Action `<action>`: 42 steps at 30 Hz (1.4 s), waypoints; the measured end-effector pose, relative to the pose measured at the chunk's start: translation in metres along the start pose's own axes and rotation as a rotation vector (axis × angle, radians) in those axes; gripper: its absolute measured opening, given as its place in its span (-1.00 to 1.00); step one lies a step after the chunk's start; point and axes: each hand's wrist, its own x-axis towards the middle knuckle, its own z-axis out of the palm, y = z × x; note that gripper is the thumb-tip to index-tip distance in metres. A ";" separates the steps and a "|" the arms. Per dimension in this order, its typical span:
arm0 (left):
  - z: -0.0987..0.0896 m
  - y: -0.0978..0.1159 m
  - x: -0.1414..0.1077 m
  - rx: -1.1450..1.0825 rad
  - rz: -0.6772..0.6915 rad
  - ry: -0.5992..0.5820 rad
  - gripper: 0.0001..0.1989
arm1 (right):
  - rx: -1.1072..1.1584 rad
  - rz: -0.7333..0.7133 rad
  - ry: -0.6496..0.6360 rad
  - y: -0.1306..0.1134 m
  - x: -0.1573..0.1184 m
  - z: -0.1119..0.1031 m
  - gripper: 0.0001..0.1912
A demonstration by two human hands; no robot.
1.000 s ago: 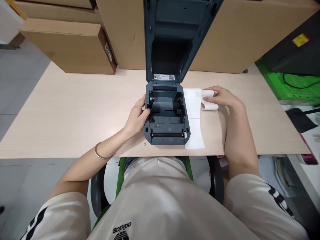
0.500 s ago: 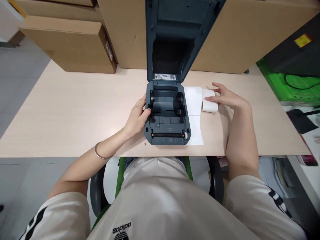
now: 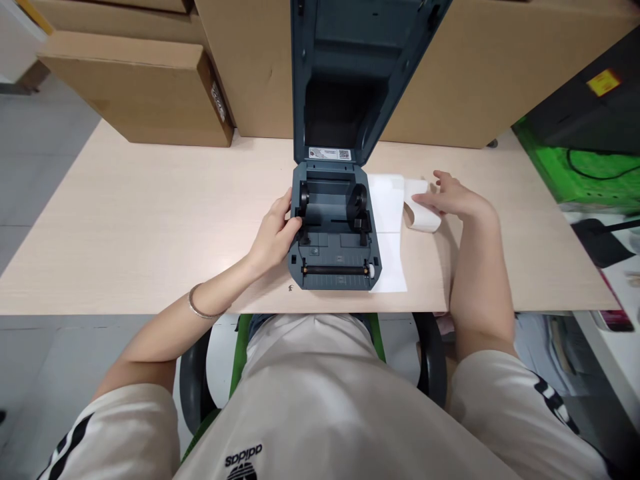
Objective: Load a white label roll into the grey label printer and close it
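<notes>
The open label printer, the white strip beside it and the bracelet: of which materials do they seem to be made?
Label printer: probably hard plastic, matte and dark, with moulded edges.
White strip: likely smooth, matte paper, thin and curled at one end.
Bracelet: perhaps metal, judging by its sheen.

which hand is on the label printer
The left hand, gripping the label printer by its left side; the right hand is instead at the curled white paper.
</notes>
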 end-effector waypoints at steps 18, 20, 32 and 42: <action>0.000 0.003 -0.001 -0.002 -0.019 0.004 -0.29 | 0.034 -0.281 0.268 -0.004 0.004 0.013 -0.34; 0.000 0.002 -0.001 -0.004 -0.015 0.005 -0.29 | 0.032 -0.335 0.324 -0.005 0.002 0.014 -0.33; -0.001 0.000 0.001 0.031 0.074 -0.022 -0.31 | -0.187 -0.655 -0.178 -0.082 -0.003 0.002 -0.16; 0.000 0.000 0.001 0.027 0.098 -0.040 -0.29 | -0.568 -0.479 -0.407 -0.108 -0.007 0.007 -0.23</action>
